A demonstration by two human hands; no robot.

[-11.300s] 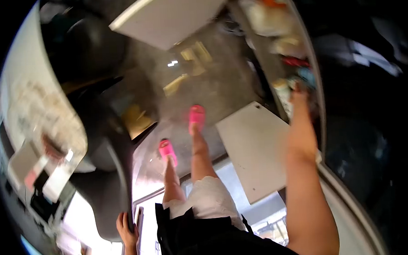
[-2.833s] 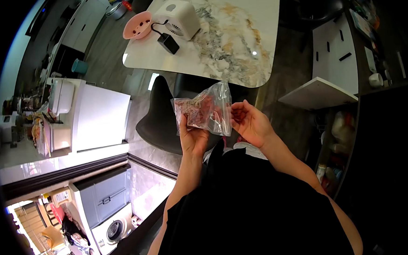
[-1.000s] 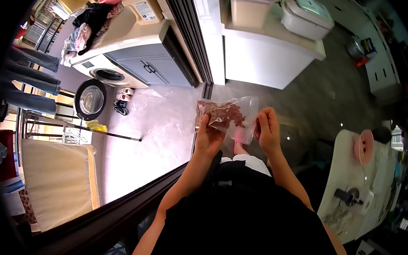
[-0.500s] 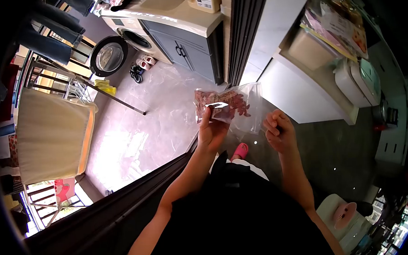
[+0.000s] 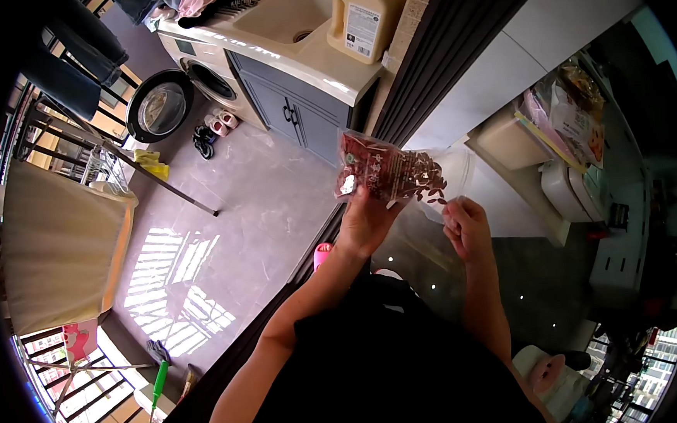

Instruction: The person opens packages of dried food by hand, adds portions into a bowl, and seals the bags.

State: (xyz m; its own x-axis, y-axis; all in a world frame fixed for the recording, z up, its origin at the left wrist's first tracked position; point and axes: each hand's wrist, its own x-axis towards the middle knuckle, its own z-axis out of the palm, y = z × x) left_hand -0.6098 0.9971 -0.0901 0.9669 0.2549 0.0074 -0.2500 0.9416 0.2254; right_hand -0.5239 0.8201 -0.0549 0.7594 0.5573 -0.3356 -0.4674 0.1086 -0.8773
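A clear plastic bag [image 5: 390, 169] with dark red pieces inside hangs tilted in front of my body. My left hand [image 5: 371, 219] is wrapped round its lower left part, thumb on the front. At the bag's right end, my right hand [image 5: 465, 223] pinches the clear edge between closed fingers. The red pieces lie in the left and middle of the bag, and its right end is see-through. One pink slipper [image 5: 322, 254] shows below my left hand.
Ahead stand a grey-blue cabinet [image 5: 290, 110], a sink counter [image 5: 274, 49] with a large jug [image 5: 364, 20], and a washing machine with its door [image 5: 160, 106] open. A dark door track crosses the floor. A white cabinet stands right, a beige hamper [image 5: 65, 244] left.
The view has turned from the marble table toward the washing machine area. The bag now shows its printed side more. My right hand, apart from the bag half a second ago, has closed on its edge.
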